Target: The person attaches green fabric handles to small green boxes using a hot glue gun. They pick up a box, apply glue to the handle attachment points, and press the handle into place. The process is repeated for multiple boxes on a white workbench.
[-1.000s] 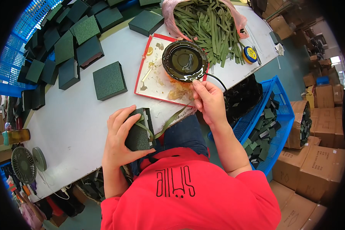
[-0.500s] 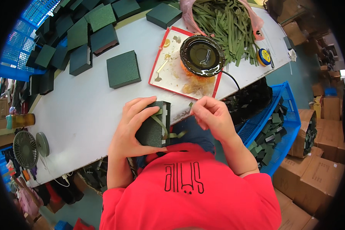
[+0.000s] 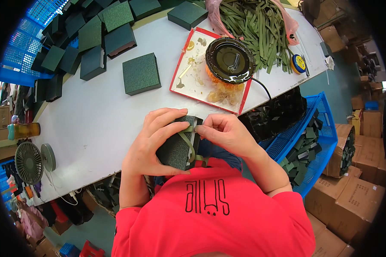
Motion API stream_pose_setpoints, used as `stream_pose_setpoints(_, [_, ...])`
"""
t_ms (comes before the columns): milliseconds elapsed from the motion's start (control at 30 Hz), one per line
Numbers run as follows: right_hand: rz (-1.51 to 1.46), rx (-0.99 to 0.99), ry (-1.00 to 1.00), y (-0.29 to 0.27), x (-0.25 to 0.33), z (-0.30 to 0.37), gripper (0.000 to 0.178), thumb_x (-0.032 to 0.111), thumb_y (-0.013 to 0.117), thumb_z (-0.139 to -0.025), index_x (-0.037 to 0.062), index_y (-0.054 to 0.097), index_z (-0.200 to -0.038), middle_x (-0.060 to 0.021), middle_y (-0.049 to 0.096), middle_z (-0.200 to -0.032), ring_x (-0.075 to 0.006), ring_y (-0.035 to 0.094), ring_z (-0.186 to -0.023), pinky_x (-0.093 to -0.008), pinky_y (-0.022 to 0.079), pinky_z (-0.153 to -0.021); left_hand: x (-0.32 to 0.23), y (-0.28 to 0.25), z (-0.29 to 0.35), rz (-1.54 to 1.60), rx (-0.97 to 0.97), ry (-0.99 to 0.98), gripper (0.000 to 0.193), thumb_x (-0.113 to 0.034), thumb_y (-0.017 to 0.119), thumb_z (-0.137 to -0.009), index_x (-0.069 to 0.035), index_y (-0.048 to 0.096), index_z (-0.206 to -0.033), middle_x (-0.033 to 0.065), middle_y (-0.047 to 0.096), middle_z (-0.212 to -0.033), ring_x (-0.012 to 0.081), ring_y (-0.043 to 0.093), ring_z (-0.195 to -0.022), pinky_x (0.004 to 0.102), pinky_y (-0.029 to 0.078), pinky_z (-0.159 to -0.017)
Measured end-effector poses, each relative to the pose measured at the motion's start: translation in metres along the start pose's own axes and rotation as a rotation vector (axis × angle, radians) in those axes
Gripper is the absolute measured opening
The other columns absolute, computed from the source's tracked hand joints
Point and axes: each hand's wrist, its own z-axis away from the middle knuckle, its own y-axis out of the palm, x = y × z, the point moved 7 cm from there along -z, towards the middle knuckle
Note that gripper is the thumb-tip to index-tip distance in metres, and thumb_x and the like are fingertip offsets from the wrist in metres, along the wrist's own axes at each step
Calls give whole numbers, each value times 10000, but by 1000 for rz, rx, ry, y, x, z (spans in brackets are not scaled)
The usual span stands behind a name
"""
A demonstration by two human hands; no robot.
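Observation:
My left hand (image 3: 146, 143) is wrapped round a small dark green box (image 3: 172, 150), holding it tilted at the table's near edge, close to my body. A flat olive-green ribbon (image 3: 191, 147) curves over the box's open side, where pale inner edges show. The upper part of that ribbon lies under my left fingertips; its lower end curls off the near right corner. My right hand (image 3: 229, 135) is closed in a pinch, fingertips against the box's right edge near the top. Whatever is between those fingertips is hidden.
Beyond my hands, a black-topped glue pot (image 3: 230, 60) stands on a red-rimmed tray (image 3: 176, 79). A pink bag (image 3: 291, 25) holds cut green ribbons (image 3: 257, 34). More green boxes (image 3: 141, 73) lie left. A blue crate (image 3: 326, 124) stands right; a small fan (image 3: 28, 162) sits left.
My right hand has moved left to the box's edge; the small green piece seen in its pinch is now hidden. My left hand and the box have shifted slightly right.

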Motion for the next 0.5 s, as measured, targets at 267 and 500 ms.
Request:
stream_pose_setpoints(267, [163,-45,-17,-1,-4,-2,255,186,689,-958,7,624,-788,31,601,-692,-20,520,-647,-224,408,-567,-3,4,0,-64,34,23,854,-313,930,-520,-43,609,-1263,143,575,-1398,363,530,-1240,485,398,-1038])
stream_pose_setpoints(500, [141,20,-17,-5,-24,-13,275,200,663,-975,6,625,-785,14,607,-685,-38,527,-646,-240,416,-569,0,11,3,-103,85,34,929,-283,933,-529,-61,540,-1342,132,579,-1401,350,529,-1246,477,393,-1046])
